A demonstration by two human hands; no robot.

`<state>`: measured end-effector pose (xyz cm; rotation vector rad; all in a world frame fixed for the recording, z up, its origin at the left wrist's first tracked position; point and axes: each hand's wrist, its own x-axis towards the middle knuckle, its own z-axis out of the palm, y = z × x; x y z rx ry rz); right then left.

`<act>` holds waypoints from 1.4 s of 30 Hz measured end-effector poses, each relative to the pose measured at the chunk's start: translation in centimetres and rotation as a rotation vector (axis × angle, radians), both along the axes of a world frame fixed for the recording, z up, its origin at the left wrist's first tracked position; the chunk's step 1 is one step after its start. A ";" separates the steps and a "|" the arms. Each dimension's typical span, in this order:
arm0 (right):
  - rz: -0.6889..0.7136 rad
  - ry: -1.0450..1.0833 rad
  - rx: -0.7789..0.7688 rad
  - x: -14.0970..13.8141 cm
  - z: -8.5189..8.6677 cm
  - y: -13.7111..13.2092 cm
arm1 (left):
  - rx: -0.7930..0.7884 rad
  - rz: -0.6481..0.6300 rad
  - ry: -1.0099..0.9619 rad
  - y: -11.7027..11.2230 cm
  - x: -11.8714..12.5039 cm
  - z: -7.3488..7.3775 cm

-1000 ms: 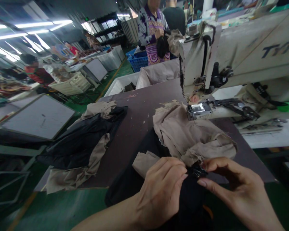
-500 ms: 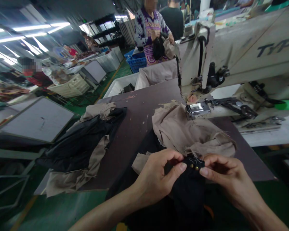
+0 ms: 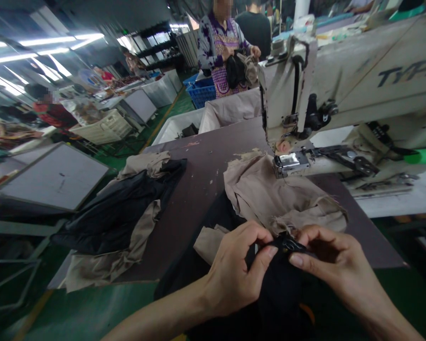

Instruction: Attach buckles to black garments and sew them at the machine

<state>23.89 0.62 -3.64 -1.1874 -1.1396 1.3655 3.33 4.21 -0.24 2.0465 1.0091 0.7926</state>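
Note:
Between my two hands is the edge of a black fabric piece, with a small dark strip bearing brass-coloured studs, now mostly folded over. My left hand pinches this edge between thumb and forefinger. On the other side my right hand pinches it too, with the thumb in front. Beige lining cloth joined to the black fabric spreads over the table just beyond my fingers. It reaches under the narrow arm of the sewing machine. The black fabric hangs down over the table's front edge.
On the table, a second black and beige fabric piece lies to the left. Behind stand a white bin and a blue basket. A person in a patterned apron handles dark and beige cloth there.
The studded strip has tilted and folded between my fingers, so its studs show less. My right thumb has shifted slightly left and down. The person behind has moved the beige cloth a little.

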 end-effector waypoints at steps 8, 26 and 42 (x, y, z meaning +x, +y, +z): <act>-0.145 -0.238 0.374 -0.2 -0.4 -0.2 | 0.277 -0.018 -0.038 0.5 -0.3 -0.3; 0.028 -0.467 0.649 0.3 0.9 0.8 | 1.020 -0.361 0.201 2.6 -1.3 1.4; 0.277 -0.793 0.650 1.2 3.3 1.7 | 1.068 -0.304 0.198 2.6 -1.6 -0.1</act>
